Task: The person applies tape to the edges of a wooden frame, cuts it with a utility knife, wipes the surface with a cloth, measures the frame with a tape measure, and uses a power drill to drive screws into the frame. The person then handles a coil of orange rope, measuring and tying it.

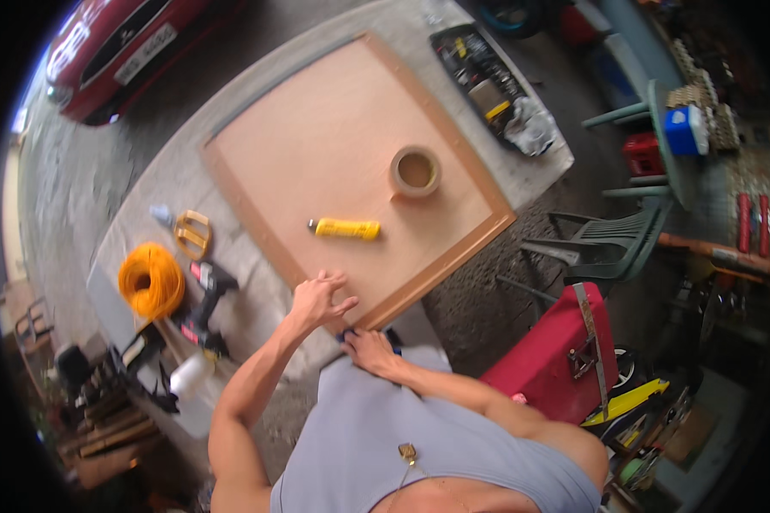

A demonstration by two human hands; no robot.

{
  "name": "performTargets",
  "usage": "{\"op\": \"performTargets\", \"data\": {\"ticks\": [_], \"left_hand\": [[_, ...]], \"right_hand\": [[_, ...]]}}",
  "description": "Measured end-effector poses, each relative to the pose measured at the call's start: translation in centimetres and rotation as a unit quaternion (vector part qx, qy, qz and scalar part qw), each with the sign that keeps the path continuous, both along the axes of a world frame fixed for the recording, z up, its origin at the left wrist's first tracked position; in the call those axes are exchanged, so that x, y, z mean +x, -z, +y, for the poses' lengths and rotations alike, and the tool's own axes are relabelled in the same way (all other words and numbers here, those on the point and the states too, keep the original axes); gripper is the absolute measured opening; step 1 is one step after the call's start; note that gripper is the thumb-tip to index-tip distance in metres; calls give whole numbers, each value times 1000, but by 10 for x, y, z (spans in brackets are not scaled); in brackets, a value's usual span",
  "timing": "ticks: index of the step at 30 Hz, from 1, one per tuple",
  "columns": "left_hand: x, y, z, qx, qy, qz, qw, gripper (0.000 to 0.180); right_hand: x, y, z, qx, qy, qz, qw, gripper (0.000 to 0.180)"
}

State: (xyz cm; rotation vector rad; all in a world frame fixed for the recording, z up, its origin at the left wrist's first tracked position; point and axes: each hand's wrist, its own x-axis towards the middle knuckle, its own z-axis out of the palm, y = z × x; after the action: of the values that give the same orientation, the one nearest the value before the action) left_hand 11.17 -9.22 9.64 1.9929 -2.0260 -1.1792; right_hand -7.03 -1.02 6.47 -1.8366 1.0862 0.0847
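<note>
A framed brown panel (pixel 334 128) lies flat on the table, with tape-like brown strips along most of its edges. My left hand (pixel 319 299) is over the panel's near left edge, fingers spread and holding nothing. At the near corner, my right hand (pixel 372 351) has its fingers bent against a small dark blue thing (pixel 347 334), mostly hidden by the hand; its kind does not show. A yellow utility knife (pixel 346 228) lies on the panel beyond my left hand. Farther right on the panel stands a roll of brown tape (pixel 437 171).
Left on the table (pixel 158 201) are an orange coil of cord (pixel 151 280), a yellow-handled tool (pixel 193 234), a cordless drill (pixel 205 303) and a white bottle (pixel 192 374). A black tool tray (pixel 479 77) sits far right. Beyond are a green chair (pixel 607 244) and red case (pixel 547 342).
</note>
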Motion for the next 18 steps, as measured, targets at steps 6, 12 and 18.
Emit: {"op": "performTargets", "data": {"ticks": [6, 12, 18], "left_hand": [[106, 36, -167, -254, -216, 79, 940, 34], [217, 99, -323, -233, -221, -238, 917, 52], [207, 95, -347, -239, -220, -243, 914, 45]], "right_hand": [[-63, -5, -25, 38, 644, -61, 762, 57], [-82, 36, -48, 139, 719, -41, 680, 32], [-67, 44, -55, 103, 778, -106, 610, 23]]}}
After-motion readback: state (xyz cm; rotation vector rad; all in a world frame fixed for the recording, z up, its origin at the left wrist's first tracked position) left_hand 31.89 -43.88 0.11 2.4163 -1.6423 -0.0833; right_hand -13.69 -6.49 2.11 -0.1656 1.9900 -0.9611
